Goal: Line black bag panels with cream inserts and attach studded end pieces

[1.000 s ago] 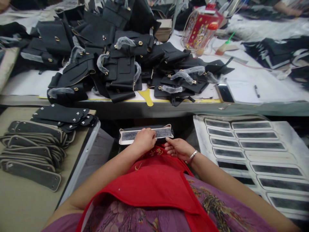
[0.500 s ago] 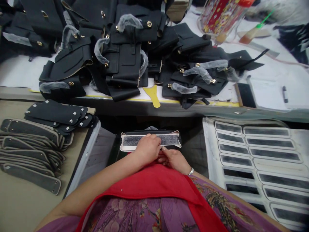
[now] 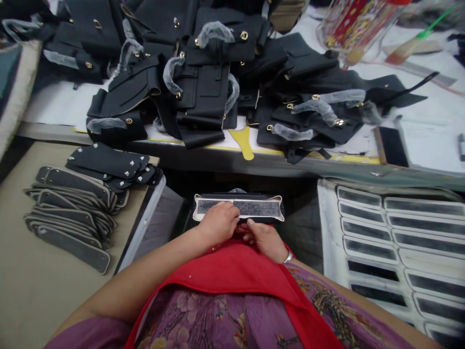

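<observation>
A black handbag (image 3: 254, 196) lies at my lap, with a long speckled grey panel (image 3: 259, 208) facing up inside a pale, raw-looking rim. My left hand (image 3: 220, 220) lies across the panel's left half, fingers bent over its near edge. At that same edge, just right of the middle, my right hand (image 3: 267, 240) pinches with the thumb on top and the fingers curled below. Both hands are closed on the bag. The fingertips and the bag's lower part are largely hidden.
Black handbags (image 3: 203, 92) with plastic-wrapped handles crowd the bench ahead, near a yellow piece (image 3: 244, 143) and a phone (image 3: 391, 147). Stacked grey strips (image 3: 69, 213) and black studded panels (image 3: 105, 160) lie left. Pale-bordered dark strips (image 3: 368, 228) fill a board at right.
The camera view has turned slightly left, so the bench contents appear farther right. My left hand sits a little farther left along the panel. A pale-edged dark object has entered at the left.
</observation>
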The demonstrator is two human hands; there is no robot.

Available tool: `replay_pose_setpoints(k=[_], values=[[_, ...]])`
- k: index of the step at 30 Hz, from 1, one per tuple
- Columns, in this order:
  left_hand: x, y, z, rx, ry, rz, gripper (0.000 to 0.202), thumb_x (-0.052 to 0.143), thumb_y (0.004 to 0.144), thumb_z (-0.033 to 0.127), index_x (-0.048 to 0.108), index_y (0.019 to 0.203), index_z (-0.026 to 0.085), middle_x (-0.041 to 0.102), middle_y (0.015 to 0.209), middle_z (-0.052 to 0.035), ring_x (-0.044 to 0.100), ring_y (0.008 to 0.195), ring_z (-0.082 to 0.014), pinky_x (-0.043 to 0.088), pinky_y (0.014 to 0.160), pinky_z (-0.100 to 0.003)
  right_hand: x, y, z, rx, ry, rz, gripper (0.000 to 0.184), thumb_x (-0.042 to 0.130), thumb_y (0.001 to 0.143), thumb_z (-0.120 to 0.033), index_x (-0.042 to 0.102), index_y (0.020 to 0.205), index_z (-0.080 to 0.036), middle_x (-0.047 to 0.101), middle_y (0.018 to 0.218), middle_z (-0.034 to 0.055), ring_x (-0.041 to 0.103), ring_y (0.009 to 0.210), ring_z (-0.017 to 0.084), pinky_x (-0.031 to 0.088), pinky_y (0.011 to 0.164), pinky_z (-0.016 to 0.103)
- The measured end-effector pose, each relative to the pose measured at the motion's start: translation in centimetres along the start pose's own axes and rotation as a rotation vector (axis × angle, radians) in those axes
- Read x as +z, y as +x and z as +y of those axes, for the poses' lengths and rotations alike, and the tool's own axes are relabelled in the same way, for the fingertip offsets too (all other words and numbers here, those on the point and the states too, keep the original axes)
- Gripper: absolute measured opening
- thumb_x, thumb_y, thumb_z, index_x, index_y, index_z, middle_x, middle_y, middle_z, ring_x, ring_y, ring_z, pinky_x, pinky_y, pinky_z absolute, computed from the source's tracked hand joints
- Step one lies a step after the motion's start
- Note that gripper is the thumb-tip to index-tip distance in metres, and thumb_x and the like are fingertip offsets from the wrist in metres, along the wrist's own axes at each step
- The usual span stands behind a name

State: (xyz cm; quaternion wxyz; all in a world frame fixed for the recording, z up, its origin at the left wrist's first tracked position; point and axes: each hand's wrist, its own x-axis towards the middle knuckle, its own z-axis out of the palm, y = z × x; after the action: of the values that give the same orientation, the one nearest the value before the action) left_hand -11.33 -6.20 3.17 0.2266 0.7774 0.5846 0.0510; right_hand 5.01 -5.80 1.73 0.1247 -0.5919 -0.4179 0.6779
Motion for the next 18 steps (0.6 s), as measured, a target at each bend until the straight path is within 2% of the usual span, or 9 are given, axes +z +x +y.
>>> replay_pose_setpoints(k=[7,13,18], values=[[-0.6,0.6,-0.3,-0.047,0.004,0.014,0.01,0.047,0.081,0.017,0.057,0.079,0.016,0.058,0.08,-0.0061,0.054,0.08,-0.0197,0.044,0.075,-0.031,1.6,0.8,-1.1,-0.012,-0.064,-0.045,0.04,0.041,0.089,-0.035,0.07,0.073,-0.013,0.062,0.054,0.0027,0.053,0.048,0.01,0.038,0.048,0.021],[-1.9,0.8,-1.9,0.006,-0.023,-0.066,0.009,0.047,0.081,0.017,0.055,0.086,0.018,0.057,0.088,-0.0052,0.052,0.084,-0.019,0.043,0.076,-0.031,2.7,1.8,-1.7,-0.011,-0.09,-0.074,0.041,0.042,0.089,-0.039,0.069,0.065,-0.019,0.064,0.055,0.0018,0.057,0.051,0.013,0.04,0.05,0.023],[-3.6,-1.0,-4.2,-0.034,0.115,-0.061,0.013,0.052,0.081,0.029,0.058,0.085,0.018,0.056,0.093,-0.0071,0.048,0.091,-0.0234,0.038,0.077,-0.037,3.6,2.2,-2.1,0.063,-0.035,-0.089,0.038,0.043,0.09,-0.036,0.071,0.079,-0.012,0.071,0.077,0.0087,0.061,0.057,0.013,0.044,0.055,0.023]])
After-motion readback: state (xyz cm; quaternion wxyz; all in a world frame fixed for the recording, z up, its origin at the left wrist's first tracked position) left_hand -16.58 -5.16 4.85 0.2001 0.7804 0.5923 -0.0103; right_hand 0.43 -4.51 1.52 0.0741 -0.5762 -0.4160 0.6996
